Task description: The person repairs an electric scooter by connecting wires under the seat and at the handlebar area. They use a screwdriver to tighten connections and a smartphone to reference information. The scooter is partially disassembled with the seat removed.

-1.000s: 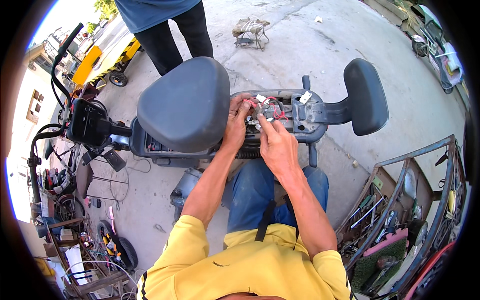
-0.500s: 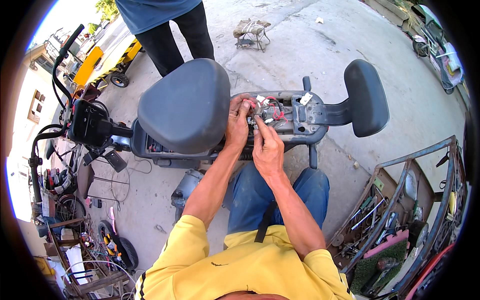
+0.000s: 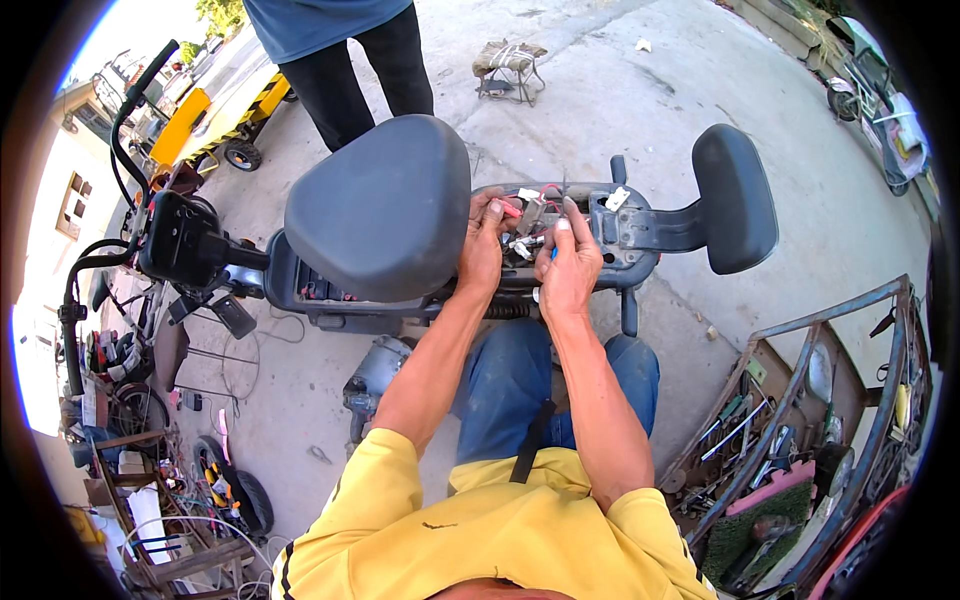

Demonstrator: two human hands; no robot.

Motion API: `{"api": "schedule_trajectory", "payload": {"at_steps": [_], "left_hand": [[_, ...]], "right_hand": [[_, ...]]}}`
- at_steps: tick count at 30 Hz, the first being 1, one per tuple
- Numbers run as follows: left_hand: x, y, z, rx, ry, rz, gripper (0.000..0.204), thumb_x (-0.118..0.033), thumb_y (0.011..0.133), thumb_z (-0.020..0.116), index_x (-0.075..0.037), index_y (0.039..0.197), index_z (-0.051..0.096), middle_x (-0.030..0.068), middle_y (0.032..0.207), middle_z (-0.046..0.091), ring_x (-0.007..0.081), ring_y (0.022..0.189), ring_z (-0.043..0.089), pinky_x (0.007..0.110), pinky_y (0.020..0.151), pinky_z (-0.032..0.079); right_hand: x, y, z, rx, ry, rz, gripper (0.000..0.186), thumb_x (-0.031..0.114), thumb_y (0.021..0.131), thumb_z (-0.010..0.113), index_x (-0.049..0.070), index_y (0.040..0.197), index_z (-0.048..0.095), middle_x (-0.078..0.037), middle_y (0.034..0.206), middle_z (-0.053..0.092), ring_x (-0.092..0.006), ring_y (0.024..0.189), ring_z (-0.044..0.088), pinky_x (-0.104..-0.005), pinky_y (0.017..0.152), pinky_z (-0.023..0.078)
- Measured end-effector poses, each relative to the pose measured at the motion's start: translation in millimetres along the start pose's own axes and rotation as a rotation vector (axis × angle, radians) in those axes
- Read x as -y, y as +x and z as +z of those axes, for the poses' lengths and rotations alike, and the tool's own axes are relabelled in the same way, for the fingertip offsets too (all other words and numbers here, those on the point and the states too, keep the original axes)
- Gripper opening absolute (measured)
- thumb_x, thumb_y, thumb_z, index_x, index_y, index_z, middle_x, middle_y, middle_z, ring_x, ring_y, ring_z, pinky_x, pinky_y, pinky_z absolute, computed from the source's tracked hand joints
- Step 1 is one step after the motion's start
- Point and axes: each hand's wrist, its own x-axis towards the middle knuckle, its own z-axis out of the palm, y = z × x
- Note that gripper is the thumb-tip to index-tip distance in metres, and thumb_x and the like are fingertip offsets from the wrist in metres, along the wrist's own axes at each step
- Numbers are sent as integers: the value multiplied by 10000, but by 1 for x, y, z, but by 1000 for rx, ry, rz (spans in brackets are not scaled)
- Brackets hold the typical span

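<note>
An electric scooter's dark frame (image 3: pixel 640 262) lies across in front of me, its open bay full of wires and white connectors (image 3: pixel 522 246). My left hand (image 3: pixel 482 250) is closed, thumb and fingers pinching a red connector (image 3: pixel 509 209) beside the tilted black seat (image 3: pixel 378 215). My right hand (image 3: pixel 570 268) is closed over the bay's right side. A thin dark tip (image 3: pixel 565 190) stands up from its fingers and a bit of blue shows at the palm; the rest of this slim tool is hidden.
Behind the scooter stands a person in dark trousers (image 3: pixel 395 70). To the right are the black backrest (image 3: pixel 735 200) and a metal rack (image 3: pixel 800 325) of tools. A grey power tool (image 3: pixel 375 375) rests on the ground left of my knees. A small stool (image 3: pixel 510 60) stands farther off.
My right hand has shifted right and drawn away from the left one, its fingers now folded round the slim tool. My left hand keeps its pinch on the red connector.
</note>
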Motion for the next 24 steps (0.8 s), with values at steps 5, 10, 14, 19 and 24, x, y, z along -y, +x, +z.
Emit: {"api": "schedule_trajectory", "payload": {"at_steps": [5,10,14,19,24], "left_hand": [[-6,1,0,23,0,2,221,-120,1077,604,-7,1267,616,104,1140,727,157,1007,702,289,891,595],[-6,-3,2,13,20,26,221,-119,1077,605,-13,1271,608,112,1138,725,160,1001,704,290,893,596],[-2,0,-2,30,-8,30,229,-117,1076,607,-14,1281,611,105,1142,721,158,991,706,290,885,597],[-2,-1,-2,18,26,63,239,-90,1060,624,-8,1284,615,97,1128,710,149,964,699,284,868,598],[-4,-1,-1,33,70,69,251,-41,1028,649,2,1273,615,92,1103,704,128,931,686,275,857,595]], "right_hand": [[5,-5,-38,163,-813,-537,338,116,1028,614,10,1340,690,-88,921,711,-218,735,672,-385,674,523],[30,-21,-32,300,-1119,-552,324,114,985,640,76,1295,725,-192,955,702,-401,821,695,-473,737,542],[29,-19,-33,311,-1163,-576,324,108,973,643,89,1284,730,-184,921,687,-409,813,687,-494,721,538],[32,-18,-33,323,-1234,-603,321,117,966,657,110,1277,736,-165,891,676,-401,783,687,-502,693,538],[32,-15,-35,336,-1334,-663,347,121,960,666,126,1302,722,-158,864,655,-400,734,686,-505,655,542]]}}
